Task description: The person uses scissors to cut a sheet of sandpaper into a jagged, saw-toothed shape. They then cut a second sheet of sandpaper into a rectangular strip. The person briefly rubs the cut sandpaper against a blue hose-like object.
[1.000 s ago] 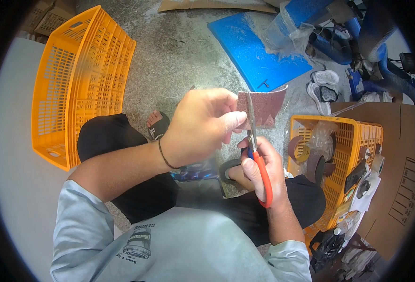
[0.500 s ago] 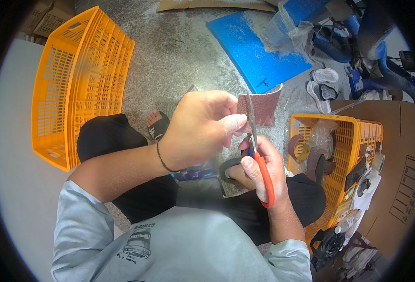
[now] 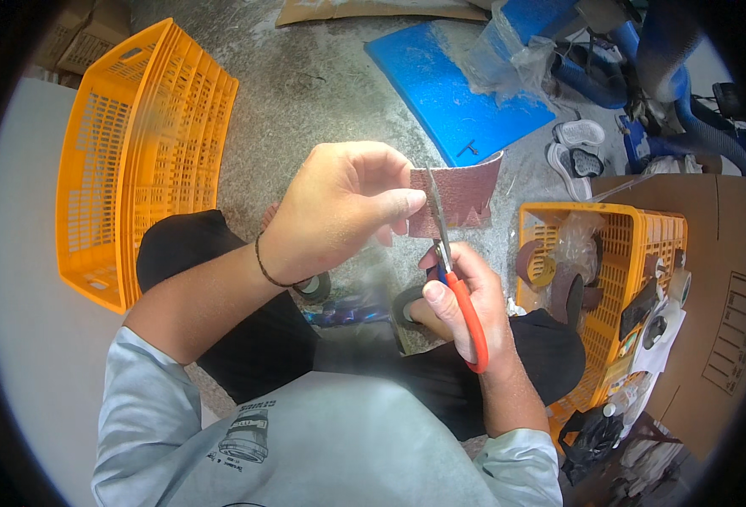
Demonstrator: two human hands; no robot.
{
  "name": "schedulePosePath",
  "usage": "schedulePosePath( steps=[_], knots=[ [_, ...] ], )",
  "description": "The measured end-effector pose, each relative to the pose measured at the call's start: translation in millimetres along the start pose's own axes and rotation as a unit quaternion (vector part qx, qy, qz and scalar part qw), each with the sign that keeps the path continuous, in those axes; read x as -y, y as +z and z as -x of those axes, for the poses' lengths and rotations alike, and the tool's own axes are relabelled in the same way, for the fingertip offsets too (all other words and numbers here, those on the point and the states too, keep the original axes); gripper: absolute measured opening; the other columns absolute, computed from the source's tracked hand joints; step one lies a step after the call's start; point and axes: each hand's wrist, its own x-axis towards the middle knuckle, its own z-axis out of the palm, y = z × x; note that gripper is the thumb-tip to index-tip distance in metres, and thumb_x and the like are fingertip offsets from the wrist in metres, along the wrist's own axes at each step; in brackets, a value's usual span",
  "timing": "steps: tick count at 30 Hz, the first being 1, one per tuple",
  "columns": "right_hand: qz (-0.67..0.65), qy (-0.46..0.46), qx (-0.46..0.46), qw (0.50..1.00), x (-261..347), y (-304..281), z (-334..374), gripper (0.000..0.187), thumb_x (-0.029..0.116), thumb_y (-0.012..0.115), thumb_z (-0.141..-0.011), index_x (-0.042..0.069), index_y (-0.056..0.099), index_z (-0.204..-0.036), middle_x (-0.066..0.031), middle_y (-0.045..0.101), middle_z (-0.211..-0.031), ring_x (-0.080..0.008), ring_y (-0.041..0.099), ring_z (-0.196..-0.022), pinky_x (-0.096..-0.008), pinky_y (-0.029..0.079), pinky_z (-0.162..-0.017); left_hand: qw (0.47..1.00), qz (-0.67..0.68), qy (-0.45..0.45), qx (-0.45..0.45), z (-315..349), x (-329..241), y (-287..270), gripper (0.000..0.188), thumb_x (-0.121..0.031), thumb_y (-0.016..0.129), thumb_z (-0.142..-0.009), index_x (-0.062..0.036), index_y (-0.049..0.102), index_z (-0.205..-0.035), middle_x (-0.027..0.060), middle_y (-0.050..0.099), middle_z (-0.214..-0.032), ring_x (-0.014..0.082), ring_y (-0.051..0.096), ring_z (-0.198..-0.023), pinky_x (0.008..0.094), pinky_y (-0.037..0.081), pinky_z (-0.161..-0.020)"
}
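A curved strip of reddish-brown sandpaper [image 3: 467, 198] with a ragged lower edge is pinched at its left end between the thumb and fingers of my left hand [image 3: 343, 207]. My right hand [image 3: 466, 291] is wrapped round the scissors [image 3: 473, 325], which have a red handle and point away from me. Their metal blades lie across the strip, close to my left thumb. Whether the blades are fully closed is hard to see. Part of the strip's left end is hidden by my left fingers.
Yellow plastic crates [image 3: 128, 169] stand at the left. Another yellow crate [image 3: 635, 221] at the right holds sanding pieces and plastic. Beyond my hands lies a blue board [image 3: 449, 93] with a small dark tool [image 3: 467, 149] on it. White shoes [image 3: 569, 169] and blue hoses [image 3: 592, 84] are farther right.
My left hand has shifted left, and the sandpaper's left end with it. The scissors have tilted slightly left, and the strip looks more spread out.
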Motion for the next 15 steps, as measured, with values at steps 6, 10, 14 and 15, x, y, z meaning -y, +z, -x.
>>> schedulePosePath(
  steps=[6, 10, 14, 15],
  knots=[
    [0.009, 0.011, 0.001, 1.0, 0, 0, 1, 0.031, 0.013, 0.071, -0.09, 0.0, 0.056, -0.115, -0.0007, 0.057, -0.093, -0.0072, 0.051, -0.085, -0.0251, 0.045, -0.076, 1.0, 0.004, 0.01, 0.002, 1, 2, 2, 0.009, -0.003, 0.07, -0.089, 0.0035, 0.065, -0.093, 0.0085, 0.068, -0.083, 0.0115, 0.065, -0.07, 0.0236, 0.053, -0.06],
    [-0.032, 0.016, 0.042, 0.999, -1, -6, 0, 0.037, 0.011, 0.071, -0.089, 0.002, 0.054, -0.12, 0.0007, 0.056, -0.09, -0.006, 0.05, -0.081, -0.0239, 0.044, -0.072, 1.0, -0.001, 0.001, 0.004, 0, -2, -1, 0.008, -0.001, 0.069, -0.089, 0.0028, 0.063, -0.092, 0.0093, 0.068, -0.082, 0.0124, 0.065, -0.068, 0.0254, 0.053, -0.061],
    [-0.06, 0.019, 0.064, 0.996, -2, -10, 0, 0.045, 0.007, 0.073, -0.085, 0.004, 0.052, -0.125, 0.0021, 0.054, -0.088, -0.0046, 0.048, -0.075, -0.0227, 0.042, -0.067, 0.995, 0.044, 0.078, -0.038, -4, -11, -11, 0.009, 0.0, 0.068, -0.089, 0.0003, 0.06, -0.094, 0.0113, 0.069, -0.084, 0.0161, 0.068, -0.07, 0.0274, 0.056, -0.065],
    [-0.058, 0.006, 0.056, 0.997, -2, -10, 0, 0.046, 0.008, 0.074, -0.085, 0.004, 0.052, -0.125, 0.0021, 0.054, -0.087, -0.0048, 0.048, -0.075, -0.023, 0.042, -0.067, 0.996, 0.056, 0.068, -0.028, -4, -11, -11, 0.01, 0.0, 0.068, -0.089, 0.0, 0.059, -0.094, 0.0117, 0.07, -0.085, 0.0168, 0.069, -0.072, 0.028, 0.057, -0.066]
  ],
)
